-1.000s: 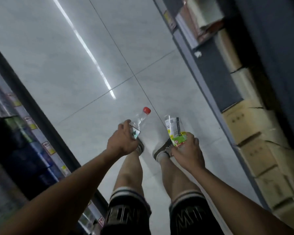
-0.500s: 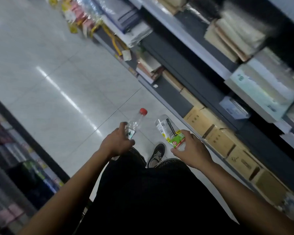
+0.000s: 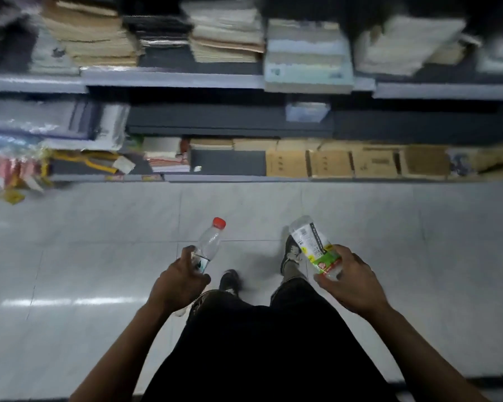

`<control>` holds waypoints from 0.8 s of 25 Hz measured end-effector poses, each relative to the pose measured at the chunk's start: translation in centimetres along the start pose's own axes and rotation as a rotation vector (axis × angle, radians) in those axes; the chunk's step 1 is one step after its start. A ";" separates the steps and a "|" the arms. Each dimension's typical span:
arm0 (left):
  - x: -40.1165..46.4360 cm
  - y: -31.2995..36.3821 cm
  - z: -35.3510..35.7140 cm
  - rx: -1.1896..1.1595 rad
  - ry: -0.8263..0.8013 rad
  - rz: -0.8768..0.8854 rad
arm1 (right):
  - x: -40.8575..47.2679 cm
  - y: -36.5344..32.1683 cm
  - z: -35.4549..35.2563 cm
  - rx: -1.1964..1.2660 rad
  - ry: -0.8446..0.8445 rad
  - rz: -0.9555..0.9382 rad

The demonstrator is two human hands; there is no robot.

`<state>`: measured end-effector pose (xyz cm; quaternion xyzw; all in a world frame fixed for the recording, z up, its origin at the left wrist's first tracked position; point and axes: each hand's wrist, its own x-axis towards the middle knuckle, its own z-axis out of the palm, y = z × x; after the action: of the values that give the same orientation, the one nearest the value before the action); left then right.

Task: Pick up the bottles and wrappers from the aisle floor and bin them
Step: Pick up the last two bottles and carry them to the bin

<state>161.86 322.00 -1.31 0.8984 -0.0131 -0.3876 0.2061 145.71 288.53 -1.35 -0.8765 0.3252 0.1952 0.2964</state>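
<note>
A shelf unit (image 3: 244,82) stacked with paper goods is seen along the far edge of the tiled floor (image 3: 99,285). Above the floor, a labelled bottle (image 3: 314,245) is gripped by the right hand (image 3: 350,281), and a red-capped bottle (image 3: 211,242) by the left hand (image 3: 179,282).

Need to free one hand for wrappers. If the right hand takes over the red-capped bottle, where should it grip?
Probably the bare upper body just below the red cap, coming from the right. The left hand covers the red-capped bottle at its lower part, and the neck end tilts up and right, exposed.
</note>
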 end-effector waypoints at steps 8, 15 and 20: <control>1.4 9.1 1.4 0.486 -0.207 0.312 | -14.3 8.2 5.9 0.360 0.305 0.450; -1.3 25.3 11.8 0.760 -0.389 0.681 | -23.8 14.8 10.1 0.645 0.545 0.823; -4.1 33.4 20.5 0.824 -0.474 0.814 | -24.9 20.2 9.9 0.769 0.570 0.914</control>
<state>149.15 284.80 1.62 0.7166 -0.5479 -0.4302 -0.0345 112.63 293.87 -3.33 -0.4994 0.7767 -0.0684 0.3777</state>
